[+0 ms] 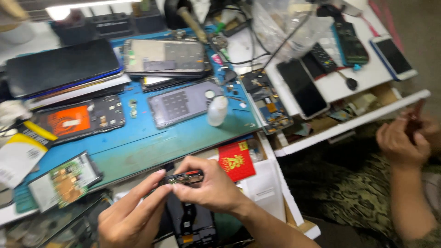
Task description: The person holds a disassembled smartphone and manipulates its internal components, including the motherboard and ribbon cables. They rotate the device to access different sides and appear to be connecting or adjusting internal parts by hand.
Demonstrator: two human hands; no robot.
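Black part: a small dark phone part [183, 178] with a red edge, held low over the bench [151, 142], its long axis running left to right.
Left hand [131, 216]: fingertips pinch the part's left end.
Right hand [209, 183]: closed over the right end, nearer the middle.
Another person's hand [404, 142]: far right, apart.
Hidden: the part's underside; the dark opened phone [190, 225] below, cut off by the frame.
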